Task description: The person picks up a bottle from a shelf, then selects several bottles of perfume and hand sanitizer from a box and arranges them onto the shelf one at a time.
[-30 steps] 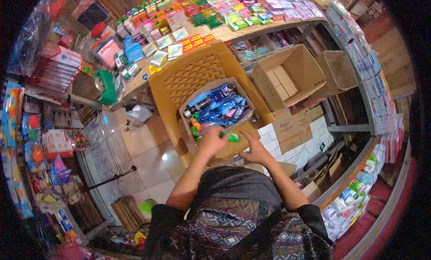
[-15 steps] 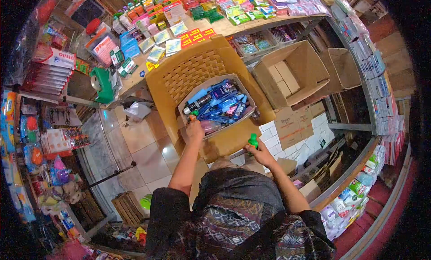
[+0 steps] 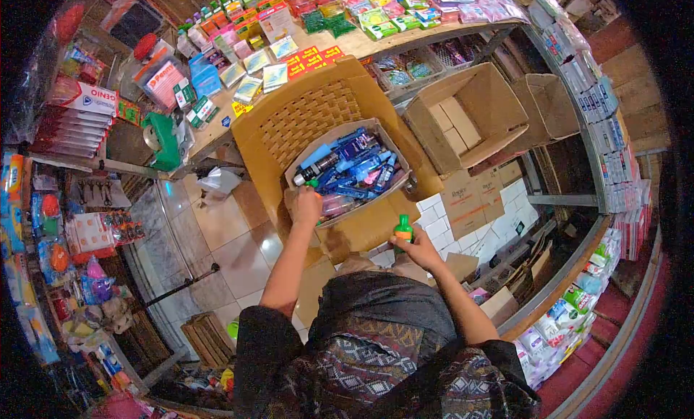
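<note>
At box (image 3: 396, 153) rim, left hand (image 3: 306, 206), fingers unclear; right hand (image 3: 419, 250) clamps green bottle (image 3: 403, 229) outside.

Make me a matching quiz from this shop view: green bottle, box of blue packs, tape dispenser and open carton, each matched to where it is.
Things
1. green bottle
2. box of blue packs
3. tape dispenser
4. open carton

Places
A. on the seat of the chair
B. on the left end of the counter
C. in the right hand
D. right of the chair, with small boxes inside

Pairs: 1-C, 2-A, 3-B, 4-D
</note>
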`<state>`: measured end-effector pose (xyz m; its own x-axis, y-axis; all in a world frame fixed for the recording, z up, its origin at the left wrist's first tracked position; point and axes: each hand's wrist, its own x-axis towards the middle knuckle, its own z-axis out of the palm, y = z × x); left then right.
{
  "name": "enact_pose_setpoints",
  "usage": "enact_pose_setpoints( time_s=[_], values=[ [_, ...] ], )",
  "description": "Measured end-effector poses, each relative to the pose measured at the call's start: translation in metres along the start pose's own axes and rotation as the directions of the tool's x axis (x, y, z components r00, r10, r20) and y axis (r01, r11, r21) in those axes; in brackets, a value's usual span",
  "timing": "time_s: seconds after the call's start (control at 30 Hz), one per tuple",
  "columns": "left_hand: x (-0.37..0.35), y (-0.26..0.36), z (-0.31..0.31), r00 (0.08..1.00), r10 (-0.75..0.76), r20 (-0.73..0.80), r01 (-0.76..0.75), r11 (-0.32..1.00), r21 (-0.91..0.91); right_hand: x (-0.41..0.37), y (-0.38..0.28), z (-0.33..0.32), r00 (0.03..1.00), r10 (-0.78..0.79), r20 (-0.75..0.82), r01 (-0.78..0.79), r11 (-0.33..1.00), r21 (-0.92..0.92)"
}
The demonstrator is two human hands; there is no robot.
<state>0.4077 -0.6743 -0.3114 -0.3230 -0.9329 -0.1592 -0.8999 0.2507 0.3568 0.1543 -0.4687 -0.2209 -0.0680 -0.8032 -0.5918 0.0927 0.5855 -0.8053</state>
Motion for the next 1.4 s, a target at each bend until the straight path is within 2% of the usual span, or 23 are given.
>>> enact_pose_setpoints(
  time_s=[0.03,0.1,0.2,0.23,0.27,0.33,0.4,0.5,0.6,0.7,0.77,0.8,0.9,1.0,1.07,1.13,1.27,1.4],
  values=[
    [-0.004,0.006,-0.017,1.0,-0.022,0.02,0.023,0.998,-0.066,0.002,-0.01,0.0,1.0,-0.005,0.019,0.005,0.999,-0.036],
    [-0.012,0.008,-0.03,0.998,0.062,0.005,-0.06,0.986,-0.157,0.008,-0.024,0.001,0.998,-0.011,0.061,0.017,0.994,-0.109],
    [-0.025,0.014,-0.039,0.98,0.196,0.043,-0.17,0.925,-0.339,0.031,-0.016,0.011,0.985,-0.171,0.011,0.171,0.974,-0.148],
    [-0.029,0.021,-0.042,0.968,0.245,0.061,-0.2,0.892,-0.405,0.034,-0.022,0.013,0.938,-0.344,0.041,0.341,0.895,-0.288],
    [-0.04,0.054,-0.079,0.97,0.183,0.16,-0.088,0.877,-0.471,0.036,-0.03,0.015,0.86,-0.502,0.095,0.492,0.766,-0.414],
    [-0.045,0.06,-0.063,0.95,0.246,0.193,-0.096,0.816,-0.57,0.037,-0.046,0.021,0.787,-0.576,0.223,0.606,0.65,-0.459],
    [-0.048,0.07,-0.057,0.926,0.3,0.228,-0.084,0.755,-0.65,0.034,-0.056,0.024,0.825,-0.455,0.336,0.557,0.755,-0.346],
    [-0.049,0.089,-0.072,0.904,0.271,0.33,0.018,0.747,-0.665,0.03,-0.063,0.023,0.889,-0.178,0.423,0.337,0.879,-0.338],
    [-0.039,0.074,-0.043,0.875,0.145,0.461,0.28,0.627,-0.727,0.029,-0.048,0.022,0.915,-0.137,0.379,0.238,0.942,-0.235],
    [-0.02,0.046,-0.016,0.957,-0.145,0.251,0.241,0.878,-0.413,0.026,-0.03,0.02,0.947,-0.156,0.28,0.21,0.961,-0.178],
    [-0.01,0.037,-0.016,0.916,-0.276,0.292,0.31,0.947,-0.078,0.022,-0.026,0.016,0.957,-0.069,0.281,0.101,0.99,-0.099],
    [-0.005,0.036,-0.018,0.892,-0.342,0.294,0.329,0.94,0.094,0.02,-0.025,0.015,0.959,-0.026,0.283,0.045,0.997,-0.061],
    [0.013,0.018,0.019,0.846,-0.448,0.291,0.419,0.894,0.158,0.019,-0.013,0.015,0.97,-0.046,0.24,0.072,0.992,-0.099],
    [0.022,0.007,0.045,0.847,-0.457,0.271,0.385,0.879,0.28,0.014,-0.014,0.014,0.969,-0.025,0.244,0.041,0.997,-0.061],
    [0.027,0.016,0.042,0.793,-0.49,0.362,0.366,0.858,0.361,0.011,-0.017,0.014,0.969,0.012,0.247,-0.002,0.999,-0.041],
    [0.027,0.015,0.051,0.785,-0.498,0.369,0.34,0.844,0.415,0.009,-0.018,0.013,0.969,0.021,0.246,-0.015,1.0,-0.024],
    [0.027,-0.018,0.116,0.869,-0.449,0.206,0.313,0.823,0.474,0.007,-0.018,0.012,0.974,-0.004,0.228,0.003,1.0,0.004],
    [0.027,-0.023,0.119,0.92,-0.368,0.137,0.267,0.843,0.468,0.008,-0.01,0.011,0.975,-0.031,0.218,0.031,1.0,0.0]
  ],
)
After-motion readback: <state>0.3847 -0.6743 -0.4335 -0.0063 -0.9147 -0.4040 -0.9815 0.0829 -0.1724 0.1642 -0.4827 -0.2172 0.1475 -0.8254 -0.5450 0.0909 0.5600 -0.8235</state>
